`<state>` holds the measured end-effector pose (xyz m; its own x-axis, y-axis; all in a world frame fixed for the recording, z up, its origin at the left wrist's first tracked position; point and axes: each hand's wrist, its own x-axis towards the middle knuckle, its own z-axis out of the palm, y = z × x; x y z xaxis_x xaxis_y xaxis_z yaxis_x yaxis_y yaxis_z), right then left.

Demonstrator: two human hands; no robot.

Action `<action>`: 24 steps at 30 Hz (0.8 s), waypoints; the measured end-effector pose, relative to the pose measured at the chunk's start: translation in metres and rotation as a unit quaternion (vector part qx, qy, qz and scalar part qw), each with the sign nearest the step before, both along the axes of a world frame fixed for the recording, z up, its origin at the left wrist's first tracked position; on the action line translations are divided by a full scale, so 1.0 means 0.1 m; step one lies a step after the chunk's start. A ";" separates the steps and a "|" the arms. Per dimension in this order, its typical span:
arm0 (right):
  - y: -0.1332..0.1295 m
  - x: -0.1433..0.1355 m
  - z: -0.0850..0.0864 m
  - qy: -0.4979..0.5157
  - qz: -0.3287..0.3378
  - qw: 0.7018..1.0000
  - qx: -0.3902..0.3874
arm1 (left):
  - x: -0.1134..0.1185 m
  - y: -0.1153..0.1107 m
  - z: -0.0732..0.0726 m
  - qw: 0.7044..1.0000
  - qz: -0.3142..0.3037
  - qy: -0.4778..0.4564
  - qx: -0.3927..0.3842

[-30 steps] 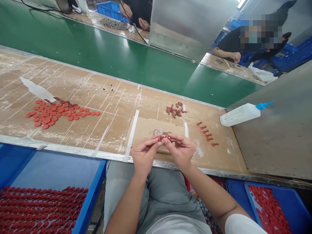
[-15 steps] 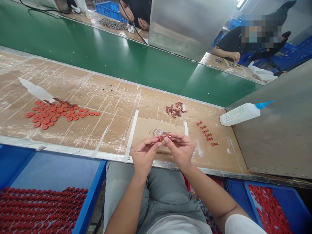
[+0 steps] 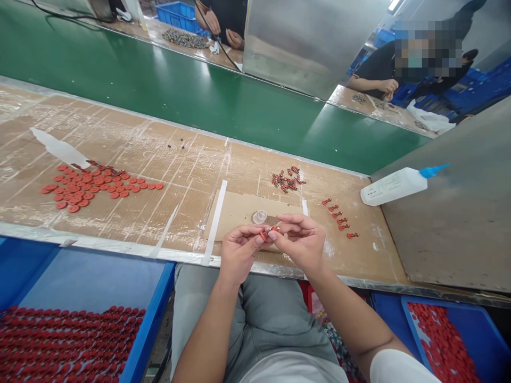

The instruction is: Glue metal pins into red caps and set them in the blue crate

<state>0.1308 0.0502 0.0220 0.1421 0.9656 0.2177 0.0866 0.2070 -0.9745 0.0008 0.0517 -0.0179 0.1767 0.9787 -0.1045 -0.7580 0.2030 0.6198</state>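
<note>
Below the bench, blue trays hold red pieces; both hands pinch apparently one red part.

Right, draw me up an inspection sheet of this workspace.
Surface: table covered in brown cardboard and clear film; cardboard mat on it with white strips at both sides.
Job's things: red piece in hand; clear pot on the mat; discs at left; small parts heaped beyond the mat and in a row at its right.
Clutter: white scrap by the discs; dark specks.
Hands: left hand and right hand both pinch the red piece.
Cables: black cable at upper left; dark cord near a co-worker's hands.
Surroundings: green strip behind; bottle at right; blue trays of red parts below.
</note>
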 end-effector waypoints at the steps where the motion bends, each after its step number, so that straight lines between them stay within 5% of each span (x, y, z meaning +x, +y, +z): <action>1: 0.00 0.01 0.02 -0.010 0.012 1.000 0.004 | 0.00 0.00 -0.01 1.000 -0.007 -0.011 0.000; 13: -0.04 -0.01 0.21 -0.057 0.062 0.996 0.005 | -0.02 -0.01 -0.03 0.995 -0.052 -0.068 0.043; 24: -0.01 0.07 0.14 -0.051 0.033 0.998 0.022 | 0.05 -0.05 0.02 1.000 0.006 -0.008 -0.011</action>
